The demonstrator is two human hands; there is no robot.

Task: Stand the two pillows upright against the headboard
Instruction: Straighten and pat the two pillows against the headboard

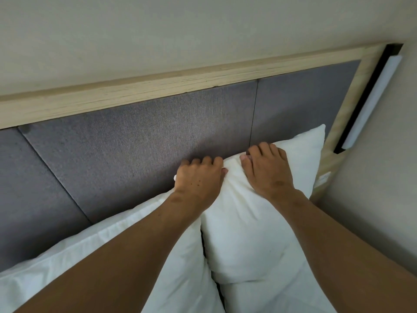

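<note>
Two white pillows lean against the grey padded headboard (126, 145). The right pillow (248, 233) stands upright, its top edge touching the fabric. My left hand (199, 179) grips its upper left corner, fingers curled over the top. Beside it, my right hand (267, 170) grips the top edge of the same pillow, fingers hooked behind it. The left pillow (94, 247) lies lower and leans against the headboard, partly covered by my left forearm.
A pale wooden frame (158, 86) borders the headboard along the top and right side. A white bar light (372, 102) in a black mount sits on the right post. A beige wall rises behind and to the right.
</note>
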